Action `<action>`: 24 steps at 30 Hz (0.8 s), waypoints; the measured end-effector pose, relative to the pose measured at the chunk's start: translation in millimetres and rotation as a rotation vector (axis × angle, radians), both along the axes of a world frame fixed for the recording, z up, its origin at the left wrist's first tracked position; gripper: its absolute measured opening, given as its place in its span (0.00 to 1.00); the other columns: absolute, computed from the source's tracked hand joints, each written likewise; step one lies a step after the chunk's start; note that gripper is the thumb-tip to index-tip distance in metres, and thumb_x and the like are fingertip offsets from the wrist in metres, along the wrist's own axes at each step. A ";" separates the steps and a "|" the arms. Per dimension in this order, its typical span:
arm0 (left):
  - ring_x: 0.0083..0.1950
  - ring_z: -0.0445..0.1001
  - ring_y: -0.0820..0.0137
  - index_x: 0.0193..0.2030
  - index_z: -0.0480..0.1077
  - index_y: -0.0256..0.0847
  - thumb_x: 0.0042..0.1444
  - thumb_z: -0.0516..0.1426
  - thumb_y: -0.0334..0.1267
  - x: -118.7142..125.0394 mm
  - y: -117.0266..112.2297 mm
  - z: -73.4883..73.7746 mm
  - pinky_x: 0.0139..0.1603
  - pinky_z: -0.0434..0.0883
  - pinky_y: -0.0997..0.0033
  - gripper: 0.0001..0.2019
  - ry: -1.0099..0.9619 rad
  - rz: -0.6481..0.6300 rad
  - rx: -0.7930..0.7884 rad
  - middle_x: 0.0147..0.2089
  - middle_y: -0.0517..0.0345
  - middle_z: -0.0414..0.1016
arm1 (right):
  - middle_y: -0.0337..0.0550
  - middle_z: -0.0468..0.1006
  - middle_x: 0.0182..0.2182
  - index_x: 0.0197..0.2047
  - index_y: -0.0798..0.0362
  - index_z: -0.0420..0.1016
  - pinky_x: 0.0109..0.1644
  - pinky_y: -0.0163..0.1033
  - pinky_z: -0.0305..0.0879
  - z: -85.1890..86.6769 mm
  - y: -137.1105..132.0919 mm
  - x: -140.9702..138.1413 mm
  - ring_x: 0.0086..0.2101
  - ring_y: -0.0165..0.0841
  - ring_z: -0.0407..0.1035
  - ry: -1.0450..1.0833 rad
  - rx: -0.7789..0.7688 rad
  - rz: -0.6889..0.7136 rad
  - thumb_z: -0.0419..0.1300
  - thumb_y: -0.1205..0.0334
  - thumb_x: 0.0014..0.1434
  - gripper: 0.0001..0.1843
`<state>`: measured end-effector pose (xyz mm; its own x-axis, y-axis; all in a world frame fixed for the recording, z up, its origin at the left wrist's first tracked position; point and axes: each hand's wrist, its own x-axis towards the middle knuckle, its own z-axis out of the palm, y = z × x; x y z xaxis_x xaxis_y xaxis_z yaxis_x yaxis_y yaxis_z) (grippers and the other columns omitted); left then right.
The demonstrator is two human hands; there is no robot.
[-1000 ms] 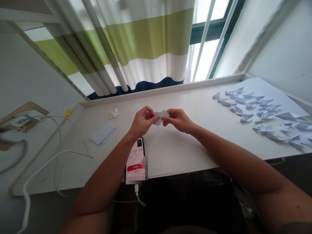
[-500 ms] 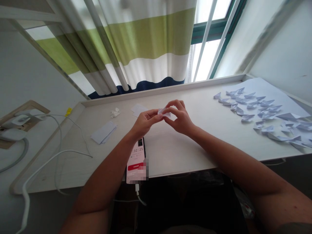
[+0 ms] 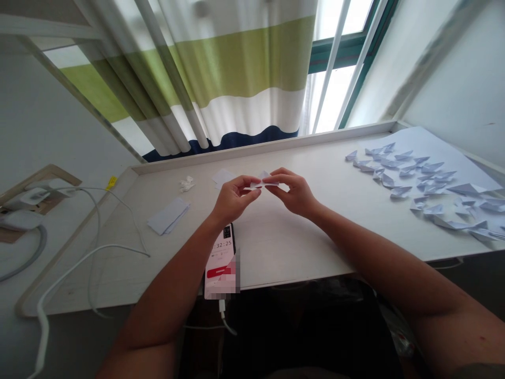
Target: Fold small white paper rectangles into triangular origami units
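Note:
Between my two hands, above the middle of the white table, is a small folded white paper point(image 3: 263, 176) with a pointed part rising at its centre. My left hand point(image 3: 233, 199) pinches its left end between thumb and fingers. Its right end is pinched in my right hand point(image 3: 294, 193). Parts of the paper are hidden behind my fingertips. Just behind my left hand lies a loose sheet of white paper point(image 3: 223, 177), partly covered by the hand.
Several folded paper boats point(image 3: 406, 171) spread over the right side of the table point(image 3: 315, 247). To the left lie a stack of paper point(image 3: 169, 216) and a crumpled white scrap point(image 3: 187, 183). A phone point(image 3: 219, 266) with a charging cable point(image 3: 222, 306) sits at the front edge, below my left forearm.
My right hand has shifted from over the paper to its right end, and its fingers have lowered. The paper is now stretched level between both hands with its peak showing.

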<state>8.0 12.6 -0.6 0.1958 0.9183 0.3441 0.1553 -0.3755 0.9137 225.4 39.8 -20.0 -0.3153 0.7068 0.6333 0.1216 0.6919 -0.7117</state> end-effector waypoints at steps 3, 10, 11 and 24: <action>0.45 0.84 0.64 0.45 0.85 0.41 0.58 0.72 0.46 -1.3 1.6 -3.2 0.51 0.80 0.61 0.13 -0.005 0.077 0.043 0.44 0.51 0.87 | 0.46 0.85 0.47 0.45 0.44 0.87 0.55 0.52 0.81 1.7 -1.2 -1.8 0.48 0.41 0.79 0.114 -0.130 0.050 0.72 0.43 0.65 0.15; 0.40 0.84 0.63 0.39 0.85 0.39 0.53 0.76 0.49 -1.1 1.7 0.3 0.46 0.80 0.61 0.16 -0.059 0.155 -0.009 0.37 0.51 0.87 | 0.45 0.88 0.35 0.37 0.50 0.87 0.49 0.51 0.80 -0.4 4.6 -4.6 0.39 0.40 0.80 0.226 -0.333 0.040 0.77 0.36 0.54 0.25; 0.40 0.85 0.63 0.39 0.84 0.39 0.52 0.76 0.49 -0.4 1.0 1.7 0.45 0.80 0.61 0.17 -0.068 0.149 -0.021 0.37 0.51 0.87 | 0.46 0.88 0.35 0.36 0.50 0.86 0.48 0.50 0.80 -0.4 4.4 -5.0 0.38 0.40 0.80 0.231 -0.343 0.032 0.77 0.36 0.53 0.25; 0.41 0.84 0.64 0.34 0.79 0.38 0.49 0.77 0.48 -5.2 7.6 -4.7 0.47 0.79 0.63 0.18 -0.062 0.159 -0.073 0.38 0.50 0.86 | 0.46 0.87 0.32 0.31 0.52 0.82 0.40 0.44 0.77 -1.3 3.9 -5.8 0.34 0.37 0.79 0.250 -0.417 0.016 0.80 0.42 0.49 0.23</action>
